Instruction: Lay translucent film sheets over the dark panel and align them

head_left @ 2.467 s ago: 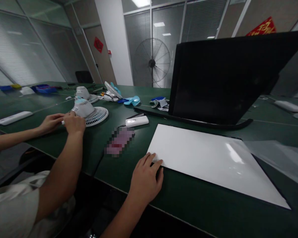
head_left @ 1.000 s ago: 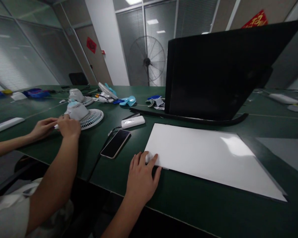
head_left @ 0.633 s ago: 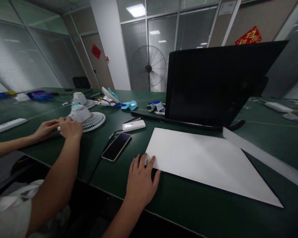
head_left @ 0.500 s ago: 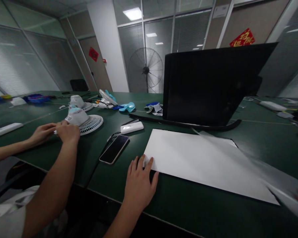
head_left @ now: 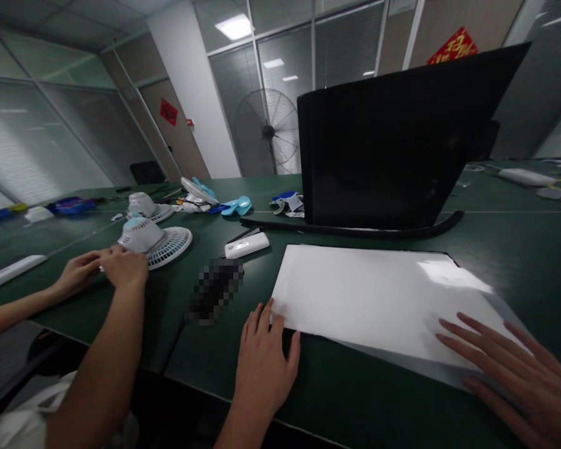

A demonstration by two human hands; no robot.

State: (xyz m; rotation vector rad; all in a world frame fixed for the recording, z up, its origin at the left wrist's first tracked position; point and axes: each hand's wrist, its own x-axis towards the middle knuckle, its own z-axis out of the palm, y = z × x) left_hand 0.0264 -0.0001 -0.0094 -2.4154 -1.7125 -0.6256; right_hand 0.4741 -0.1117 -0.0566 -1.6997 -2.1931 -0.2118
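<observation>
A large white sheet (head_left: 378, 296) lies flat on the dark green table (head_left: 355, 399) in front of me. My left hand (head_left: 266, 362) rests palm down at the sheet's near left corner, fingers spread and touching its edge. My right hand (head_left: 509, 368) lies flat with fingers stretched out on the sheet's near right corner, where a second thin layer shows under the edge. Neither hand grips anything.
A big black board (head_left: 393, 143) stands upright behind the sheet. A phone (head_left: 214, 290) and a white power bank (head_left: 247, 245) lie to the left. Another person's hands (head_left: 107, 268) work on a white fan part (head_left: 154, 237). Blue fan blades (head_left: 236, 204) lie further back.
My right hand has come into view and pressed flat on the sheet's right corner. A thin sheet that swung in from the right now lies on the white sheet. My left hand stayed put.
</observation>
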